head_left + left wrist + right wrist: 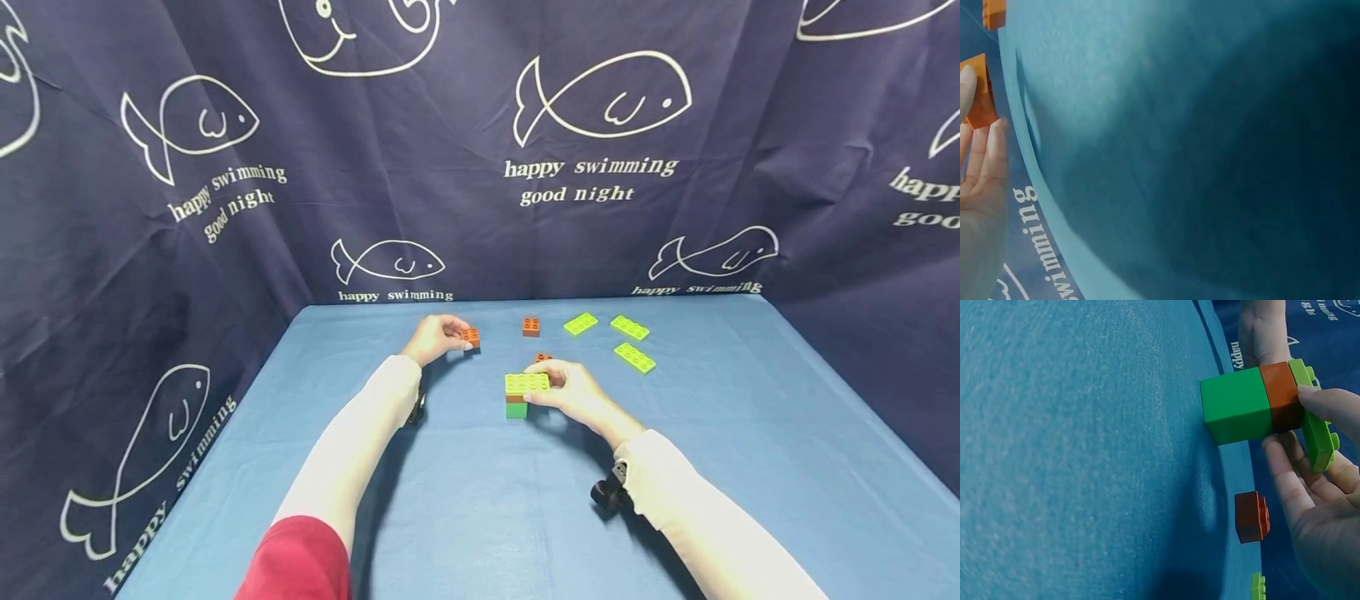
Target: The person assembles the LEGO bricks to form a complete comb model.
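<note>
In the head view, my left hand pinches an orange-red toy brick on the far left part of the table. The left wrist view shows that brick between thumb and fingers. Nearer the middle, my right hand grips a small stack from its right side. A lime-green plate tops it, over an orange-red brick and a green brick at the bottom. In the right wrist view, the thumb lies at the plate and orange-red brick, with fingers curled beneath the overhanging plate.
One loose orange-red brick lies at the back; another shows partly behind my right hand. Three lime-green plates lie to the right of them. The blue table ends at a dark fish-print curtain.
</note>
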`<state>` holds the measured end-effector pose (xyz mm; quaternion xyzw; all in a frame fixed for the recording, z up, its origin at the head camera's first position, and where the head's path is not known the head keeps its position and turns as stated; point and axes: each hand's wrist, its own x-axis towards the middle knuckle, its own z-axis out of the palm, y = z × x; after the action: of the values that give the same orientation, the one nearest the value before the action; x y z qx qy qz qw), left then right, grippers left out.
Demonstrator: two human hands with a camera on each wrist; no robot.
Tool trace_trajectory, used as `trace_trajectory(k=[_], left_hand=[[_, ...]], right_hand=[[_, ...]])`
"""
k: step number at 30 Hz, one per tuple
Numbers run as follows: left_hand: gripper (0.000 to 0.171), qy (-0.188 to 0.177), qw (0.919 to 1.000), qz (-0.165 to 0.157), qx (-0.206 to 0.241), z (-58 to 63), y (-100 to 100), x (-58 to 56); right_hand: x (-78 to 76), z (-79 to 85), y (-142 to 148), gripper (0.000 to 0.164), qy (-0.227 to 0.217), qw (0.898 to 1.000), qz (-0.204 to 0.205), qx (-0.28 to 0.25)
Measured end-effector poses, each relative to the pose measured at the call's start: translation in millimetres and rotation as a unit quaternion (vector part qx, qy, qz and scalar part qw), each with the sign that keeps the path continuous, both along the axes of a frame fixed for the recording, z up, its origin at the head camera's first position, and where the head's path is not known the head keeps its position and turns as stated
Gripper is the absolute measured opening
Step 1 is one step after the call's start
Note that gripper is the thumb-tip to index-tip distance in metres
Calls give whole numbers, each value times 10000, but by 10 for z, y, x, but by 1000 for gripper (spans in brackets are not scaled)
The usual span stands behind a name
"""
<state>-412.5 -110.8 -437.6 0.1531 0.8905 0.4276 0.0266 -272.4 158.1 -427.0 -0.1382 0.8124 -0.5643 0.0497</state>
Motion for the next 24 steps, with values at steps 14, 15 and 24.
trace_trajectory(k=[14, 15, 24], left_hand=[[38, -251, 9912, 215, 1283, 2, 13, 142], [37, -267, 9899, 210, 1375, 5, 22, 159], [38, -409, 9803, -27, 1930, 31, 81, 285]], right_hand=[[-50, -32, -11, 43, -37, 9999, -54, 115], [-53, -34, -12, 43, -60, 9999, -40, 91], [-47, -50, -38, 41, -80, 9999, 46, -118]])
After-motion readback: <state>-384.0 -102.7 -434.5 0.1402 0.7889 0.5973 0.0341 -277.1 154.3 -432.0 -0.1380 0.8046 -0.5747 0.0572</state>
